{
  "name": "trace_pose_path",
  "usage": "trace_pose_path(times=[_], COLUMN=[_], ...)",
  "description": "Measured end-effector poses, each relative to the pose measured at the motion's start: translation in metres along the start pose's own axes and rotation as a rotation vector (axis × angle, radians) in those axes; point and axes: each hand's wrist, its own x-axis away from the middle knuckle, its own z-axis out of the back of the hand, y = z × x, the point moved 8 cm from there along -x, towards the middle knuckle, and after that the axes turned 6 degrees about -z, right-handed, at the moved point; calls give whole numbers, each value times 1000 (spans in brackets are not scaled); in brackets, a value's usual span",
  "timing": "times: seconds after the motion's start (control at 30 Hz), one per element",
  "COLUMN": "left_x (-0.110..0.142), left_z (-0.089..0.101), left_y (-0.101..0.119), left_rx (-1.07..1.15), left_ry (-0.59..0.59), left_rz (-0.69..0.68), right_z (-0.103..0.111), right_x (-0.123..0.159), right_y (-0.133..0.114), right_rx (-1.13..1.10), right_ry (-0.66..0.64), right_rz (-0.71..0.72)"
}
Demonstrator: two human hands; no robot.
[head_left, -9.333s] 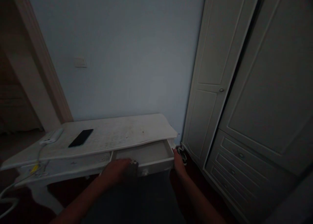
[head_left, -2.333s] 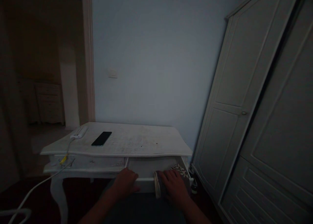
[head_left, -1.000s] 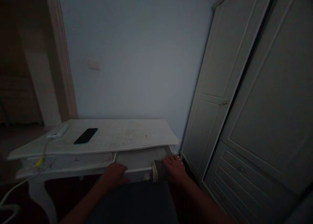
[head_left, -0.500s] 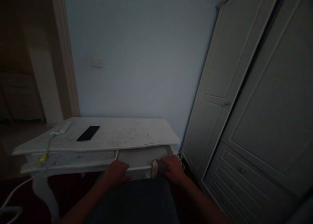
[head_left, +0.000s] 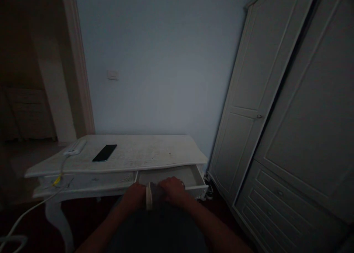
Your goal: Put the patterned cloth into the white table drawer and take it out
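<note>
A white table (head_left: pixel 132 153) stands against the pale wall, with its right-hand drawer (head_left: pixel 193 181) pulled open. My right hand (head_left: pixel 173 190) lies closed on a dark folded cloth (head_left: pixel 155 199) with a pale edge, at the drawer's front left. My left hand (head_left: pixel 134 196) rests beside the cloth at the drawer front; its fingers are hidden in the dim light.
A black phone (head_left: pixel 105 152) and a white power strip (head_left: pixel 74 148) with a trailing cable (head_left: pixel 30 208) lie on the table top. A tall white wardrobe (head_left: pixel 290 135) stands close on the right. A doorway (head_left: pixel 35 79) opens at the left. Small items lie on the floor (head_left: pixel 208 184).
My right hand has slid the cloth from the drawer's right end to its left, next to my left hand. The drawer stands further out than a second ago.
</note>
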Motion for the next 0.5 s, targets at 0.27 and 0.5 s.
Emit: trace_pose_path(times=[0.27, 0.5], left_x=[-1, -1], left_z=[-9, -1], left_y=[-2, 3], left_rx=[-24, -32], left_ry=[20, -1], left_rz=[-62, -59], right_z=[15, -6], right_x=[61, 81], right_y=[116, 120], right_rx=[173, 247], right_ry=[-64, 172], right_rz=[-23, -115])
